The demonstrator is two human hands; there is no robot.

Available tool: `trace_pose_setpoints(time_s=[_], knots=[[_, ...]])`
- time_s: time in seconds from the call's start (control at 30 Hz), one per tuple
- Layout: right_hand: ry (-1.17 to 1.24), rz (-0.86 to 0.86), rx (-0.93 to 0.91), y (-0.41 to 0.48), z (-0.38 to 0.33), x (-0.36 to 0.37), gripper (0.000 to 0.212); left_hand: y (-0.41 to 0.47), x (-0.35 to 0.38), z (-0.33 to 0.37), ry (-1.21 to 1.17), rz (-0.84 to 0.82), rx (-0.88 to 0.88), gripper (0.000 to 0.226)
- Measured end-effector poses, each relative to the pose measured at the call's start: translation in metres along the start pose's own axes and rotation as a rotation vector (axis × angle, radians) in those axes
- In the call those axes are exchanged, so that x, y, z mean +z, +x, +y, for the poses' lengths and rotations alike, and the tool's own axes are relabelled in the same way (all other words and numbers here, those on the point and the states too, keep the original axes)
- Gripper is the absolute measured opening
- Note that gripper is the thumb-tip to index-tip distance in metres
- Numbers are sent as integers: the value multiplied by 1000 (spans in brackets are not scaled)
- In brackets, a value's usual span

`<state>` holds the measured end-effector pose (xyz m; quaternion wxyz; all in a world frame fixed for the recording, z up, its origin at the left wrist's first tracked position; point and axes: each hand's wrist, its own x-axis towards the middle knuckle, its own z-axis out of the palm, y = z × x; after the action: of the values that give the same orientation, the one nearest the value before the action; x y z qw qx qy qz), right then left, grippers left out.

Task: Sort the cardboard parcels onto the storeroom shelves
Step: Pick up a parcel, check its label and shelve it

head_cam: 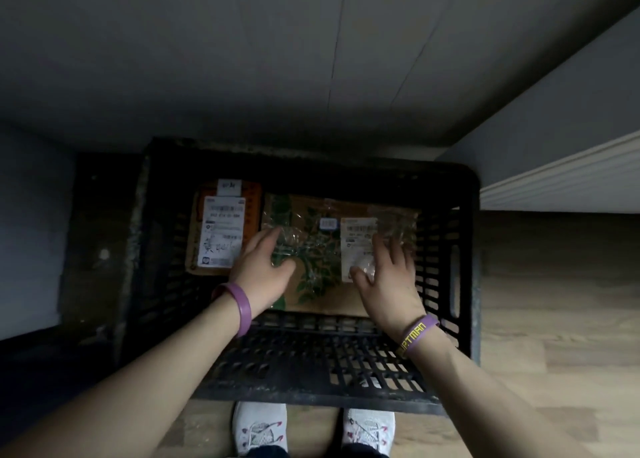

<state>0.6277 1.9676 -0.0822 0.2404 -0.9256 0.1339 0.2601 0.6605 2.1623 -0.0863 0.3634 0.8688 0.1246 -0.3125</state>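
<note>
A black slatted plastic crate (464, 267) stands on the floor in front of me. Two cardboard parcels lie flat in it. The larger parcel (311, 249) has a green leaf print, clear tape and a white label. A smaller orange-brown parcel (251, 211) with a long white label lies to its left. My left hand (259, 270) rests on the left part of the leaf-print parcel with fingers spread. My right hand (384, 277) lies on its right part, over the label, fingers straight. Both wrists wear purple bands.
The crate sits on a wood-look floor (554, 319), its far rim near a grey wall (242, 59). A white skirting board (568, 184) runs along the right wall. My white shoes (259, 430) stand just behind the crate's near rim. Dark surfaces lie to the left.
</note>
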Motion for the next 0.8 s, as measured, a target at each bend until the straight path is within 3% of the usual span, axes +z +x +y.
trace_pose_setpoints(time_s=[0.2, 0.4, 0.53, 0.8], knots=[[53, -31, 7, -56, -78, -103, 67, -77, -95, 89, -86, -20, -2, 60], [87, -38, -63, -137, -185, -263, 63, -188, -215, 205, -147, -55, 34, 61], [113, 30, -103, -190, -245, -361, 54, -254, -288, 275, -174, -18, 93, 58], [167, 143, -191, -287, -341, -493, 63, -368, -410, 374, -211, 110, 242, 57]])
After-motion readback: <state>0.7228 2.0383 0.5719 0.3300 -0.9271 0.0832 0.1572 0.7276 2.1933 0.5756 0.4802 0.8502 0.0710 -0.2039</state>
